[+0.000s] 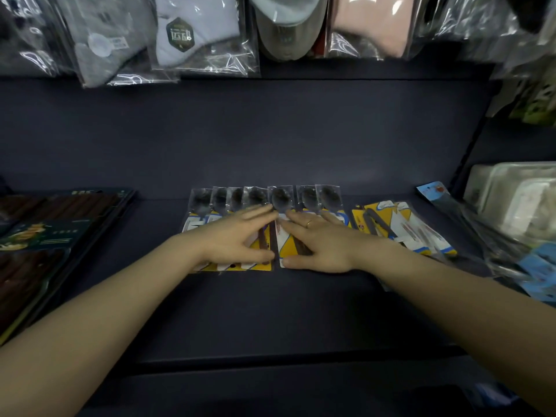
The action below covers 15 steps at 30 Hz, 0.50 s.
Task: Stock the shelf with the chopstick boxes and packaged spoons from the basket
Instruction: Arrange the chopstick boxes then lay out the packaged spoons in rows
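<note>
Several packaged spoons [264, 197] lie side by side in a row on the dark shelf [270, 311], bowls pointing to the back, on yellow and white cards. My left hand [237, 239] lies flat on the left packs with straight fingers. My right hand [316, 242], with a ring on one finger, presses flat on the packs beside it, thumb at the card's near edge. Dark chopstick boxes [45, 236] are stacked at the shelf's left end. The basket is out of view.
More yellow and white packaged utensils [403, 227] lie to the right of the spoons. Clear plastic packs [511, 203] and blue carded goods [538, 272] crowd the right end. Bagged socks and cloth items [186, 34] hang above the shelf's back wall.
</note>
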{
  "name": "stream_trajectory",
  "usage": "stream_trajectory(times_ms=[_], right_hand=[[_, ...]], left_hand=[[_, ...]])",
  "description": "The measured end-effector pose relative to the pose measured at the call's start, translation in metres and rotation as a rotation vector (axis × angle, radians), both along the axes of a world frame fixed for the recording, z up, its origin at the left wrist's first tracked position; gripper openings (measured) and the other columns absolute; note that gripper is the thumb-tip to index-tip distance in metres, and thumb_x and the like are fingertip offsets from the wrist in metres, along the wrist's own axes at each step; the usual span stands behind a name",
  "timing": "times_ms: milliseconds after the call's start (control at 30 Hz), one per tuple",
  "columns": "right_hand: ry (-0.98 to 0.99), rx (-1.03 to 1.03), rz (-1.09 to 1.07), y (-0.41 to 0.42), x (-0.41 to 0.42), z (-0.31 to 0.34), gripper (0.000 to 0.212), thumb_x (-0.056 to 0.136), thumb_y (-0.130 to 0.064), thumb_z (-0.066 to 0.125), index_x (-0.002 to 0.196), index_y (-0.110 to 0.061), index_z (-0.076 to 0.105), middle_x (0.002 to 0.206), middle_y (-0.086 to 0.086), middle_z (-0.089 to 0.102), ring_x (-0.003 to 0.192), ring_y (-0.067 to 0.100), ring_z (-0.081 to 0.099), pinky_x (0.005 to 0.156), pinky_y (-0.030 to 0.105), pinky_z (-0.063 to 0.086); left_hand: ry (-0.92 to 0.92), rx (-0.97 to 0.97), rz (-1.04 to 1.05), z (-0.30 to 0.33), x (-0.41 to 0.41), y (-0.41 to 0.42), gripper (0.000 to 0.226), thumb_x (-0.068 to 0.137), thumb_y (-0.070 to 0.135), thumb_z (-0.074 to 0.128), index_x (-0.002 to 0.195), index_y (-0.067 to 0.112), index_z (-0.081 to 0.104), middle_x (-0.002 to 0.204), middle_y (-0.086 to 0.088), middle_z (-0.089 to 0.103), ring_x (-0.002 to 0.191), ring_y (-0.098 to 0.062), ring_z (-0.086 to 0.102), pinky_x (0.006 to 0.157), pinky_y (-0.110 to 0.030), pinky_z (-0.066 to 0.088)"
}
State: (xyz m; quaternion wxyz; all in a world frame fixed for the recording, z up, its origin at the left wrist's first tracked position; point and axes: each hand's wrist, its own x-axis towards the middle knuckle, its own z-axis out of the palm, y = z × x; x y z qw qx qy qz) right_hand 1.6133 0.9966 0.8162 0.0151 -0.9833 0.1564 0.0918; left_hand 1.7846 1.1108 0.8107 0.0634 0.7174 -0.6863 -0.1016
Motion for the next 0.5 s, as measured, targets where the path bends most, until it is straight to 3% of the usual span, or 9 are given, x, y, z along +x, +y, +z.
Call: stream_trajectory(times_ms=[133, 267, 367, 433, 500], right_hand=[[0.021, 0.066, -0.02, 0.001, 0.006, 0.0, 0.086, 0.089, -0.062, 0.04, 0.151, -0.017, 0.002, 0.16, 0.004, -0.007, 0.148, 0.022, 0.002, 0.12, 0.033, 0.007], [-0.01, 0.109, -0.034, 0.006, 0.005, -0.003, 0.086, 0.089, -0.06, 0.041, 0.151, -0.016, 0.0, 0.16, 0.004, -0.008, 0.148, 0.019, 0.001, 0.118, 0.03, 0.008], [-0.053, 0.115, -0.049, 0.014, 0.007, -0.004, 0.085, 0.09, -0.059, 0.041, 0.151, -0.015, 0.001, 0.16, 0.005, -0.007, 0.148, 0.019, 0.0, 0.118, 0.031, 0.007], [-0.054, 0.116, -0.042, 0.02, 0.006, -0.004, 0.085, 0.09, -0.059, 0.04, 0.151, -0.014, 0.001, 0.16, 0.006, -0.007, 0.148, 0.02, -0.001, 0.119, 0.031, 0.006], [-0.034, 0.107, -0.032, 0.024, 0.001, 0.0, 0.087, 0.089, -0.06, 0.041, 0.151, -0.015, -0.001, 0.16, 0.006, -0.006, 0.148, 0.021, 0.002, 0.118, 0.03, 0.009]], left_hand=[[-0.096, 0.091, 0.091, -0.003, 0.014, 0.008, 0.14, 0.031, 0.101, 0.016, 0.148, 0.025, 0.002, 0.158, 0.002, -0.005, 0.145, -0.014, -0.003, 0.115, -0.027, 0.003], [-0.076, 0.107, 0.086, -0.004, 0.014, 0.009, 0.142, 0.029, 0.101, 0.015, 0.148, 0.025, 0.001, 0.158, 0.003, -0.002, 0.144, -0.013, 0.001, 0.111, -0.022, 0.003], [-0.063, 0.116, 0.109, -0.004, 0.013, 0.008, 0.129, 0.043, 0.094, 0.032, 0.148, 0.025, 0.001, 0.158, 0.002, -0.002, 0.145, -0.015, 0.0, 0.114, -0.025, 0.004], [-0.06, 0.112, 0.128, -0.004, 0.012, 0.007, 0.108, 0.067, 0.078, 0.049, 0.148, 0.025, 0.002, 0.158, 0.002, -0.002, 0.145, -0.015, 0.0, 0.114, -0.026, 0.004], [-0.057, 0.105, 0.135, -0.004, 0.011, 0.007, 0.097, 0.076, 0.062, 0.056, 0.148, 0.024, 0.003, 0.158, 0.002, -0.002, 0.145, -0.015, 0.001, 0.114, -0.026, 0.005]])
